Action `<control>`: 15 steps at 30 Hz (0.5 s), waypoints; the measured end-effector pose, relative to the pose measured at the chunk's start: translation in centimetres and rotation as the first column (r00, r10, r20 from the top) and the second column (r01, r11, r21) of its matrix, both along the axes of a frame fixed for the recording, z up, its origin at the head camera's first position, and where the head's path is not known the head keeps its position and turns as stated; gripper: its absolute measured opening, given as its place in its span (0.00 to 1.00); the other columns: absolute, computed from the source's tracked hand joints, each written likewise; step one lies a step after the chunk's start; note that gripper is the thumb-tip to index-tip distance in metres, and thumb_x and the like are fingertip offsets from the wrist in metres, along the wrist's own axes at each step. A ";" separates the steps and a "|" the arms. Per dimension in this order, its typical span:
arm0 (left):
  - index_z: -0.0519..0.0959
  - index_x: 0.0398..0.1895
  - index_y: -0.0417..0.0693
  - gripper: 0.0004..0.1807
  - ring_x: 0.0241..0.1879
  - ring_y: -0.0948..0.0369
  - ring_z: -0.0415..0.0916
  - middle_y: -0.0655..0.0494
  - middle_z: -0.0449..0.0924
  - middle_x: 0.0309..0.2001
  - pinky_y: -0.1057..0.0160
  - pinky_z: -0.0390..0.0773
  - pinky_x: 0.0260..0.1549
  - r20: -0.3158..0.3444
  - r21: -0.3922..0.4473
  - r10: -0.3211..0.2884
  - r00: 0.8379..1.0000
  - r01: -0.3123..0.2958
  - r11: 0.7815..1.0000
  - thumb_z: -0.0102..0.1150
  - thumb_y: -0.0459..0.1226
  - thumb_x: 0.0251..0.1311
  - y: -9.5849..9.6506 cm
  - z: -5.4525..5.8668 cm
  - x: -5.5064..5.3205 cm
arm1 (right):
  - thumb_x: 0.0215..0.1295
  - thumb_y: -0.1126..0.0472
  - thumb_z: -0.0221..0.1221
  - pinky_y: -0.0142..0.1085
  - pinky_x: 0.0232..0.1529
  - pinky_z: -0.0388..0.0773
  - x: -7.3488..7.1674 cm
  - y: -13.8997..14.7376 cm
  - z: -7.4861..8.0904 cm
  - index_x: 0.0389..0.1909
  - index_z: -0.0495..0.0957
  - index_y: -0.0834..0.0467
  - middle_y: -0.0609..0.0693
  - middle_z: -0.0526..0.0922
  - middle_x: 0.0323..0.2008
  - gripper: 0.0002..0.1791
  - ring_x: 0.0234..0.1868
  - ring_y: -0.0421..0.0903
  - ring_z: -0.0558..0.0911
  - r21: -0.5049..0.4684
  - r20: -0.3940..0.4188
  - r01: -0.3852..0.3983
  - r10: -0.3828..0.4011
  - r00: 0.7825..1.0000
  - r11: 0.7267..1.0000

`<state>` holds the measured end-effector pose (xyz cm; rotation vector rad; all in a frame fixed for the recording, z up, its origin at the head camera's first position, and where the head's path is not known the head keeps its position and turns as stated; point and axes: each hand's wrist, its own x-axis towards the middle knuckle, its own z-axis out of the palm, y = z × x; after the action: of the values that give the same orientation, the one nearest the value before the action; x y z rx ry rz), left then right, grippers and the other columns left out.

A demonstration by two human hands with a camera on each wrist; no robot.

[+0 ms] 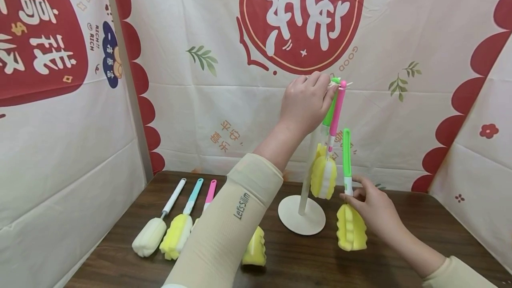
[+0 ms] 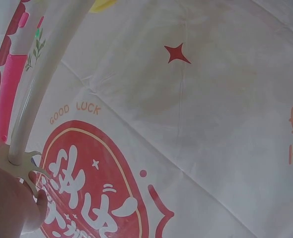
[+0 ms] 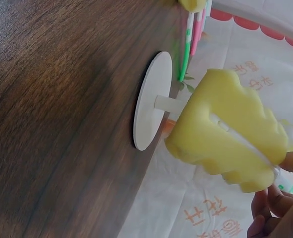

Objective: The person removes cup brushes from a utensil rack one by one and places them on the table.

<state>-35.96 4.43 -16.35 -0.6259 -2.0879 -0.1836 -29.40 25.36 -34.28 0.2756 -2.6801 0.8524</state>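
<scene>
My left hand [image 1: 305, 101] grips the top of a white stand [image 1: 302, 217], curled round its hooked disc [image 2: 25, 171]. From the hooks hang a pink-handled sponge brush [image 1: 338, 112] and a green-handled one [image 1: 329, 114], their yellow-and-white heads low beside the pole. To the right of the pole, my right hand [image 1: 374, 208] pinches another green-handled sponge brush [image 1: 351, 230] at its white neck, between thumb and fingers. That brush is upright, handle up, in the air next to the stand. The right wrist view shows its yellow scalloped head [image 3: 226, 134] close up.
On the brown table [image 1: 416, 243] at the left lie a white sponge brush [image 1: 150, 237], a blue-handled one [image 1: 176, 234] and a pink-handled one [image 1: 210, 190], partly behind my left forearm. Another yellow sponge head [image 1: 254, 250] shows past that sleeve. Printed cloth hangs behind.
</scene>
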 end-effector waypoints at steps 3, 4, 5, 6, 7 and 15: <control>0.73 0.54 0.56 0.20 0.46 0.67 0.74 0.66 0.78 0.47 0.75 0.66 0.50 -0.001 0.003 -0.003 1.000 0.003 1.000 0.37 0.54 0.72 0.0 0.0 0.0 | 0.65 0.53 0.63 0.38 0.29 0.69 -0.2 0.1 -0.2 0.64 0.63 0.67 0.46 0.81 0.26 0.34 0.28 0.44 0.74 0.011 0.020 0.003 -0.003 1.000 1.000; 0.73 0.54 0.56 0.20 0.46 0.67 0.74 0.66 0.78 0.47 0.75 0.67 0.50 0.000 0.003 -0.004 1.000 0.004 1.000 0.37 0.54 0.72 0.0 -0.1 0.0 | 0.65 0.53 0.63 0.39 0.28 0.69 -0.3 0.2 -0.2 0.64 0.63 0.68 0.46 0.80 0.26 0.34 0.28 0.44 0.74 0.014 0.026 0.003 -0.003 1.000 1.000; 0.73 0.54 0.56 0.20 0.46 0.67 0.74 0.66 0.78 0.47 0.75 0.67 0.50 0.001 0.004 -0.005 1.000 0.005 1.000 0.37 0.54 0.72 -0.1 -0.1 0.0 | 0.65 0.53 0.63 0.39 0.28 0.68 -0.4 0.3 -0.3 0.64 0.63 0.68 0.46 0.80 0.26 0.34 0.28 0.44 0.74 0.017 0.032 0.004 -0.004 0.999 1.000; 0.73 0.54 0.56 0.20 0.46 0.67 0.74 0.66 0.78 0.47 0.75 0.67 0.50 0.001 0.004 -0.006 1.000 0.006 1.000 0.37 0.54 0.72 -0.1 -0.1 0.0 | 0.65 0.53 0.63 0.39 0.28 0.68 -0.5 0.3 -0.4 0.64 0.63 0.69 0.47 0.80 0.26 0.34 0.28 0.44 0.74 0.019 0.038 0.005 -0.005 0.999 1.000; 0.73 0.54 0.56 0.20 0.46 0.67 0.74 0.66 0.78 0.47 0.75 0.67 0.50 0.003 0.004 -0.006 1.000 0.006 1.000 0.37 0.54 0.72 -0.1 -0.1 0.0 | 0.65 0.53 0.63 0.38 0.28 0.68 -0.5 0.3 -0.5 0.63 0.63 0.69 0.47 0.80 0.26 0.34 0.28 0.44 0.74 0.020 0.043 0.005 -0.006 0.999 1.000; 0.73 0.56 0.56 0.21 0.47 0.66 0.74 0.66 0.78 0.48 0.75 0.66 0.50 0.002 0.006 -0.003 1.000 0.003 1.000 0.38 0.54 0.72 0.0 0.0 -0.1 | 0.64 0.53 0.64 0.39 0.25 0.69 -1.0 0.7 -1.3 0.63 0.63 0.68 0.48 0.79 0.26 0.34 0.24 0.44 0.73 0.041 0.087 0.001 -0.004 0.996 0.999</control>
<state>-36.05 4.42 -16.35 -0.6258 -2.0873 -0.1918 -30.40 26.06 -35.55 0.2501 -2.7805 0.8280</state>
